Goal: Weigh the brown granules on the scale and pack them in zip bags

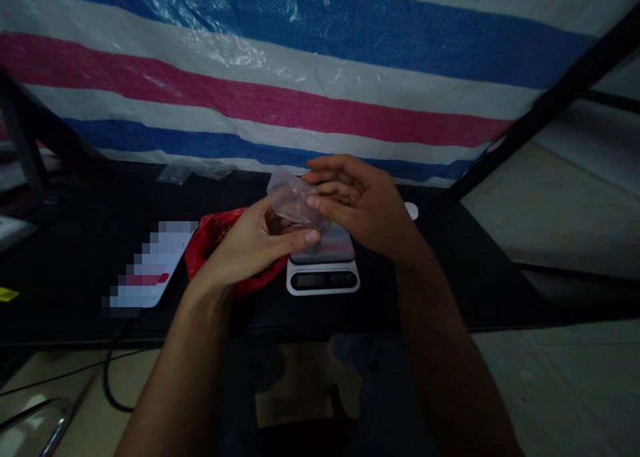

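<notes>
A small clear plastic bag point(290, 194) is held above the digital scale point(324, 277). My left hand point(250, 240) grips it from the left and below, thumb along its lower edge. From the right, my right hand point(360, 204) pinches the bag's side between thumb and fingers. The scale has a white body, a metal-looking plate and a dark display whose reading I cannot make out. Behind my left wrist lies an open red bag point(260, 280) with small brownish pieces inside, partly hidden by that hand.
Several flat clear bags point(175, 173) lie at the back left of the black table point(380, 304). A phone-like device point(155, 264), partly blurred out, is left of the red bag. A white round object point(411, 210) sits behind my right wrist. Striped sheeting point(300, 97) hangs behind the table.
</notes>
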### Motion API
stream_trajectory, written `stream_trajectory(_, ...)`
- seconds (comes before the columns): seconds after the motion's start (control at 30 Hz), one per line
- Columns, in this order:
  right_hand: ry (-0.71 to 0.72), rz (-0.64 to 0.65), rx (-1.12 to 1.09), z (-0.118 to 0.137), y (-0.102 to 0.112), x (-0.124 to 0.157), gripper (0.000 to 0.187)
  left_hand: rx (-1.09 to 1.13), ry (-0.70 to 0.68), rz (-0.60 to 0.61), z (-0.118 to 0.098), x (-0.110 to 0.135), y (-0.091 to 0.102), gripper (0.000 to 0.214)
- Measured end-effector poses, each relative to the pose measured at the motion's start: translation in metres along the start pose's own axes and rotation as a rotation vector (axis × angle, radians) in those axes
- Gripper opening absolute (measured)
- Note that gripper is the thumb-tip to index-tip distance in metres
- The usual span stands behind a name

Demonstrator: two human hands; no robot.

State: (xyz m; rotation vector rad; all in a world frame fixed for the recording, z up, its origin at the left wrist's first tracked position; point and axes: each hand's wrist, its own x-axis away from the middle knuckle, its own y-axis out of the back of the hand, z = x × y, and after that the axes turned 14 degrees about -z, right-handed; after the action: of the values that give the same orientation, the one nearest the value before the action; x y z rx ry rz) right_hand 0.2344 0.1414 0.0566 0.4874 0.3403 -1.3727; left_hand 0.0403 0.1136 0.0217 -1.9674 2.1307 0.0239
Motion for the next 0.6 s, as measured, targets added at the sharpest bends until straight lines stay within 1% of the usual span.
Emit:
stream_trajectory(0.1, 0.012, -0.016, -0.041, -0.003, -0.004, 0.0, 0.039, 0.016, 0.003, -0.028, -0.002, 0.001, 0.003, 0.068)
stream_trajectory(0.27, -0.008, -0.01, -0.052, -0.004, -0.012, -0.001, 0.039, -0.053, -0.054, -0.06, -0.002, 0.001, 0.002, 0.061)
stream_trajectory(0.33, 0.006, -0.028, -0.012, -0.008, -0.009, -0.002, 0.034, -0.063, -0.071, -0.098, -0.001, -0.001, 0.002, 0.061)
stream_trajectory(0.43, 0.021, -0.027, 0.114, -0.017, 0.01, -0.004, 0.034, -0.065, -0.059, -0.205, 0.002, -0.004, 0.004, 0.06)
stream_trajectory(0.47, 0.005, 0.012, 0.176, -0.021, 0.018, -0.003, 0.038, -0.058, -0.052, -0.248, 0.004, -0.005, 0.005, 0.06)
stream_trajectory(0.5, -0.034, 0.079, 0.251, -0.025, 0.026, -0.002, 0.046, -0.05, -0.043, -0.287, 0.006, -0.006, 0.006, 0.06)
stream_trajectory(0.57, -0.152, 0.207, 0.377, -0.034, 0.037, 0.001, 0.059, -0.036, -0.03, -0.335, 0.011, -0.009, 0.008, 0.06)
stream_trajectory(0.6, -0.212, 0.244, 0.423, -0.038, 0.04, 0.003, 0.063, -0.03, -0.027, -0.339, 0.014, -0.01, 0.009, 0.059)
